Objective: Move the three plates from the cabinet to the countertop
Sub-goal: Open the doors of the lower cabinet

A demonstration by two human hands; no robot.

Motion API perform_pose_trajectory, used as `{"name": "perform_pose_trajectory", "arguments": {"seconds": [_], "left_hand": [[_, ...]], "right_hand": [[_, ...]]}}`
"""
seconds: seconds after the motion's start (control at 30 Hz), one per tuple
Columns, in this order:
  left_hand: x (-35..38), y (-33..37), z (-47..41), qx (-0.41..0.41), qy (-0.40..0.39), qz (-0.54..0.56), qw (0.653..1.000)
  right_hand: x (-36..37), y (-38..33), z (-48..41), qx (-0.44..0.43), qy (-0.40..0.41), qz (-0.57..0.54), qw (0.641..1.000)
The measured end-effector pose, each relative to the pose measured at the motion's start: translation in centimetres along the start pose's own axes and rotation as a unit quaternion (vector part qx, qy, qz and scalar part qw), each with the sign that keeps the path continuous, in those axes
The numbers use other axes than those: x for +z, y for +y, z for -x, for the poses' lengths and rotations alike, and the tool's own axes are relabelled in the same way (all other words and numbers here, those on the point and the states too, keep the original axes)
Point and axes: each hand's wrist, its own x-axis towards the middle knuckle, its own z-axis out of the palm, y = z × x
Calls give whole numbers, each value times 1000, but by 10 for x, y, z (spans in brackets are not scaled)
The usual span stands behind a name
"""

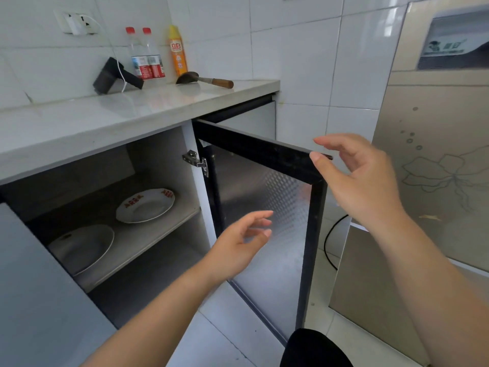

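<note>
Cabinet door (pixel 264 207) swung wide, presumably to clear access to the shelf (pixel 158 229). Right hand (pixel 357 178) at the door's top outer corner, thumb touching the edge, fingers spread, gripping nothing. Left hand (pixel 243 239) loose and empty in front of the opening. Two plates visible on the shelf (third not seen): patterned plate (pixel 145 205), plain plate (pixel 82 247). Worktop (pixel 132 109) holds none.

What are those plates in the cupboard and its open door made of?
The patterned plate and the plain plate look like glazed white ceramic, smooth and glossy, though possibly melamine. The cabinet door shows a black frame around a frosted, diamond-textured panel, probably glass or plastic.
</note>
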Motion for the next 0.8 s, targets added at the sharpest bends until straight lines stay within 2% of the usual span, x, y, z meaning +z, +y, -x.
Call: {"name": "perform_pose_trajectory", "arguments": {"seconds": [0.1, 0.2, 0.53, 0.63, 0.8], "left_hand": [[-24, -3, 9, 3, 35, 4, 999], [-49, -11, 23, -5, 65, -2, 998], [-141, -45, 100, -91, 160, -139, 973], [-165, -53, 127, -127, 200, -206, 949], [-201, -52, 174, -182, 238, -402, 865]], "right_hand": [[9, -14, 1, -49, 8, 32, 998], [27, -26, 2, -62, -11, -3, 998], [140, -44, 20, -27, -205, -117, 971], [177, -52, 29, -32, -280, -124, 951], [238, -71, 46, -53, -389, -126, 911]]}}
